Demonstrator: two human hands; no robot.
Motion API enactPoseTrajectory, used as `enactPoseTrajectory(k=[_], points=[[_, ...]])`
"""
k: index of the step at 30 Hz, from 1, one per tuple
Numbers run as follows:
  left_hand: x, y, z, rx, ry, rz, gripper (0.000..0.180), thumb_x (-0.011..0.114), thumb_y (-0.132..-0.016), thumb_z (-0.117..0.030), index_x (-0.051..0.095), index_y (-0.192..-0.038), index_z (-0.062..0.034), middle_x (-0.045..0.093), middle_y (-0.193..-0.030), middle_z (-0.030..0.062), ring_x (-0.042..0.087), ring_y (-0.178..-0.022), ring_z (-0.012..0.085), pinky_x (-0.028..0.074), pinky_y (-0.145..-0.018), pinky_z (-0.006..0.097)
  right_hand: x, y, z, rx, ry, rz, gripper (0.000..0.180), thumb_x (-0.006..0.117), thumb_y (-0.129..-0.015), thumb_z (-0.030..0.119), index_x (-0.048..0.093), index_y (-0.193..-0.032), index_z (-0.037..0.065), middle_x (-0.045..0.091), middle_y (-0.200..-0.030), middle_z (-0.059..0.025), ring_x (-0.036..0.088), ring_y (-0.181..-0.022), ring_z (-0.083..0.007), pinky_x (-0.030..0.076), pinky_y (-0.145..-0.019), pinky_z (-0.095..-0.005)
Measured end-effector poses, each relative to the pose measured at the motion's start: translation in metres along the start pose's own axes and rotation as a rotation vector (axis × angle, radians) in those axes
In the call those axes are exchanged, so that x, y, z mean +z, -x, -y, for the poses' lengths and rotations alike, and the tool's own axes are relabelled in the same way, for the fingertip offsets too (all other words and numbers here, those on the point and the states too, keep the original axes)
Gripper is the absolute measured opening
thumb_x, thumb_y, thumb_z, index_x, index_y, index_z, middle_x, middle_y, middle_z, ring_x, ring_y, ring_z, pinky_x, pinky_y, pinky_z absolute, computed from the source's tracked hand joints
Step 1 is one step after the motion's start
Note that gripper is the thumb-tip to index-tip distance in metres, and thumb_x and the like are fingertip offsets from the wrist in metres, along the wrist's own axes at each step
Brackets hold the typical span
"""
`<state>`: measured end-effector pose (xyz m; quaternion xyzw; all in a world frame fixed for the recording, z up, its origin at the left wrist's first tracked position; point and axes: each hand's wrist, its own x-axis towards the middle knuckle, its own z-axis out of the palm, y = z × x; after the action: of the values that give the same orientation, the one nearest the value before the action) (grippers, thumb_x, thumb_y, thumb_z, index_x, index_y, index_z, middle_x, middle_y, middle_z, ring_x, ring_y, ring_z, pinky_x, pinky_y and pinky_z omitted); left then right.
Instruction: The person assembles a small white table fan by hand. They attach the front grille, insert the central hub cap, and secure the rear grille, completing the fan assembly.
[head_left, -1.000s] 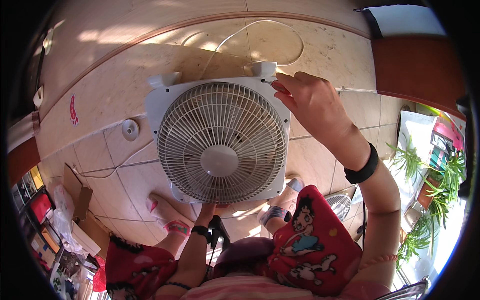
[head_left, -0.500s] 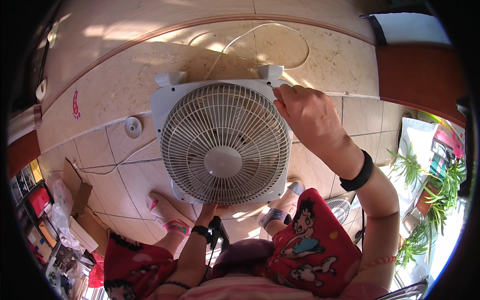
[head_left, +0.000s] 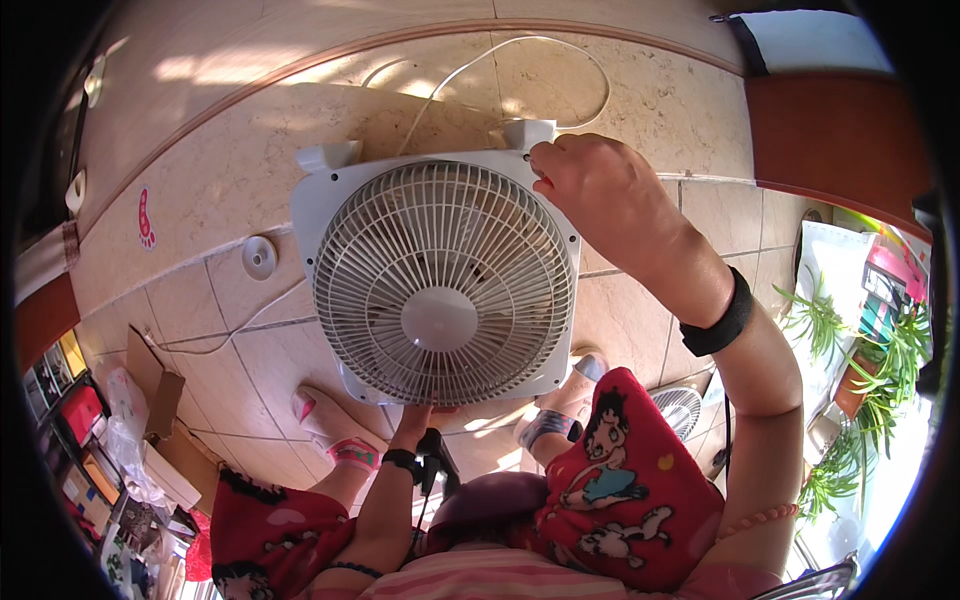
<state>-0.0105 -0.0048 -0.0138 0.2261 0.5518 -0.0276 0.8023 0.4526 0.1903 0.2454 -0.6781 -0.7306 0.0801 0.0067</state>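
A white box fan [head_left: 437, 318] with a round slatted grille leans in front of me, two feet on its far edge. At the far right corner of its frame, beside a small dark screw hole, my right hand [head_left: 600, 185] is closed with the fingers pinched together. Whatever is between those fingertips is hidden by the hand. Under the fan's near edge, my left hand [head_left: 416, 420] holds the frame; most of its fingers are out of sight behind the rim.
A white cable [head_left: 560, 42] loops on the step beyond the fan. To the left, a round white knob-like piece [head_left: 260, 258] lies on the tiles, near cardboard [head_left: 165, 405] and plastic bags. A round grille [head_left: 678, 412] rests by my right knee. Potted plants [head_left: 860, 400] stand at right.
The fan sits slightly farther left and up in the picture, partly because the view itself shifted. My right hand has turned a little at the same corner. My left hand stays at the near edge.
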Motion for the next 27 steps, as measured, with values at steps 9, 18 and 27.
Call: enactPoseTrajectory(k=[9, 18, 27], points=[[0.005, 0.01, -0.012, 0.019, -0.021, 0.023, 0.054, 0.051, -0.097, -0.042, 0.05, -0.126, 0.0039, 0.066, -0.11, 0.018, 0.07, -0.093, 0.0308, 0.059, -0.08, 0.038, 0.003, -0.003, 0.005, 0.098, -0.073, 0.067, 0.018, 0.067, -0.086, 0.018, 0.064, -0.087, 0.001, 0.066, -0.075, -0.0137, 0.068, -0.071, -0.0294, 0.056, -0.067, -0.0371], [0.018, 0.013, -0.024, 0.113, 0.021, 0.104, 0.054, 0.05, -0.098, -0.042, 0.052, -0.124, 0.0048, 0.068, -0.106, 0.0179, 0.07, -0.091, 0.0296, 0.058, -0.079, 0.037, -0.01, -0.025, 0.007, 0.406, -0.234, 0.235, 0.04, 0.055, -0.092, 0.03, 0.065, -0.074, -0.005, 0.065, -0.069, -0.0213, 0.067, -0.068, -0.0343, 0.054, -0.07, -0.0409], [0.016, 0.016, -0.023, 0.097, 0.004, 0.127, 0.046, 0.046, -0.098, -0.031, 0.051, -0.124, 0.0069, 0.069, -0.099, 0.0202, 0.07, -0.089, 0.0292, 0.056, -0.084, 0.035, 0.003, -0.022, -0.006, 0.749, -0.654, 0.485, 0.04, 0.048, -0.095, 0.034, 0.061, -0.075, 0.003, 0.059, -0.06, -0.0085, 0.053, -0.046, -0.0162, 0.043, -0.046, -0.0309]])
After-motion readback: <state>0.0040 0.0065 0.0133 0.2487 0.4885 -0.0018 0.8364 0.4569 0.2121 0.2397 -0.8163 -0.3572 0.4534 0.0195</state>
